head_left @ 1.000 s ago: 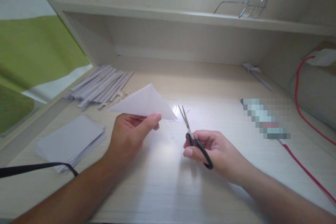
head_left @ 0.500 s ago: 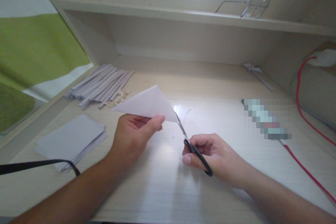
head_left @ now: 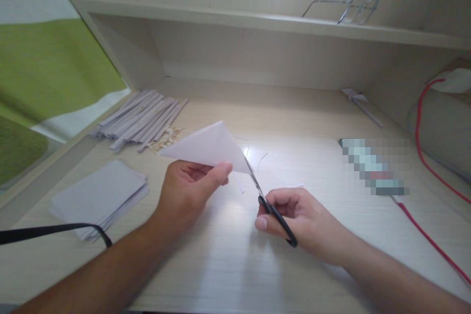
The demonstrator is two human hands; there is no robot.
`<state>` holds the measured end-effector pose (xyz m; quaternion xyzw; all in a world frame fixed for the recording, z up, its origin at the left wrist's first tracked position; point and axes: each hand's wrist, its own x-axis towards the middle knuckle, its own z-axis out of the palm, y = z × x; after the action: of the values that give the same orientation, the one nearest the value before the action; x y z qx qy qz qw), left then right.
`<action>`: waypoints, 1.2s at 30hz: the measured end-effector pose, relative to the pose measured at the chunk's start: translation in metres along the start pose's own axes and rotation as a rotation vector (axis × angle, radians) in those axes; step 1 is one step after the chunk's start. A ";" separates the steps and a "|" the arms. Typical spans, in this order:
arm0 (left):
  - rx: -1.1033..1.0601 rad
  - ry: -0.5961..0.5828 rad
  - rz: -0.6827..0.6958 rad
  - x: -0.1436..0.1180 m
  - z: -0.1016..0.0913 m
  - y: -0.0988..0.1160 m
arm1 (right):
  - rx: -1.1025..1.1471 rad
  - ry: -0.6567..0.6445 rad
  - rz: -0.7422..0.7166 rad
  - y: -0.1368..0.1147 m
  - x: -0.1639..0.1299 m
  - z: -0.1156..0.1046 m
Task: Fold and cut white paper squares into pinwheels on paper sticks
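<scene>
Between thumb and fingers, my left hand (head_left: 193, 184) pinches a folded white paper triangle (head_left: 209, 144) above the desk. Its peak points away from me. My right hand (head_left: 294, 213) is closed around the black handles of a pair of scissors (head_left: 270, 208). The scissors' blades meet the triangle's right corner; I cannot tell how far they have cut in. Thin paper cuttings (head_left: 262, 158) lie on the desk behind the blades, and a narrow white strip (head_left: 240, 184) shows just below the triangle.
Rolled paper sticks (head_left: 143, 115) are piled at the back left, beside small pale scraps (head_left: 167, 140). A stack of white paper (head_left: 101, 196) lies at left. To the right are a blurred-out phone (head_left: 371, 167) with a red cable (head_left: 430, 243) and a paper pinwheel-like piece (head_left: 362, 104).
Hardly anything differs. The paper triangle has shifted very slightly right and down in my left hand, while the scissors stay at its right corner.
</scene>
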<state>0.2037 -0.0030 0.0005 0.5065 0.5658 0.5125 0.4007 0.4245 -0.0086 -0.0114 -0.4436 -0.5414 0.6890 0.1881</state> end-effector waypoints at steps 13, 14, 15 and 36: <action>-0.075 -0.023 -0.014 -0.001 -0.001 -0.002 | -0.016 -0.005 0.005 -0.001 -0.001 0.000; -0.080 -0.030 -0.013 -0.001 -0.002 -0.002 | -0.015 -0.006 0.003 -0.001 -0.001 0.000; -0.086 -0.039 -0.013 -0.001 -0.002 -0.003 | -0.016 -0.005 0.003 -0.001 0.000 0.000; -0.108 -0.066 0.018 0.001 -0.005 -0.014 | -0.122 0.053 -0.026 -0.001 0.001 0.001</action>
<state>0.1962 -0.0024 -0.0129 0.5059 0.5193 0.5289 0.4413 0.4231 -0.0085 -0.0111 -0.4651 -0.5829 0.6404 0.1838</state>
